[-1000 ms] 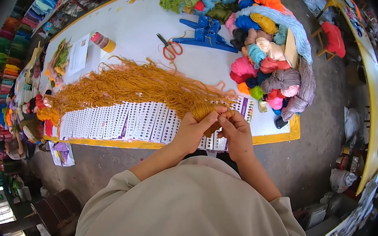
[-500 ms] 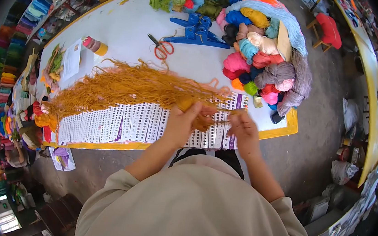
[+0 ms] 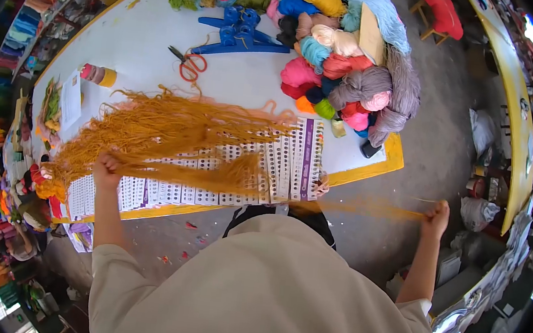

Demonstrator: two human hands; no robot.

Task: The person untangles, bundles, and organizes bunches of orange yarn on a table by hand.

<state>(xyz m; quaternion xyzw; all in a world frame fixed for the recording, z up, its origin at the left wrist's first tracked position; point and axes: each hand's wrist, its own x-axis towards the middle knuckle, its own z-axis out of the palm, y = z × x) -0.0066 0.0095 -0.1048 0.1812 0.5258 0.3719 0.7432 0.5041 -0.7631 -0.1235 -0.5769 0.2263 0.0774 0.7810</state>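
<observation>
Both arms are spread wide. My left hand is closed on a bunch of golden-brown yarn, over the left part of the table. Far to the right, beyond the table's edge, my right hand is closed on the end of stretched golden-brown strands, which are blurred by motion. The main mass of yarn lies loose across the white table. Under and beside it are rows of white cards with dark holes, one with a purple strip.
Red-handled scissors, a blue plastic device and a thread cone sit on the table. Colourful yarn skeins are heaped at the back right. A red-covered stool stands beyond.
My hands, close together before, have moved far apart, left hand leftward and right hand rightward past the table edge. Strands now stretch out to the right hand. The view has shifted slightly.
</observation>
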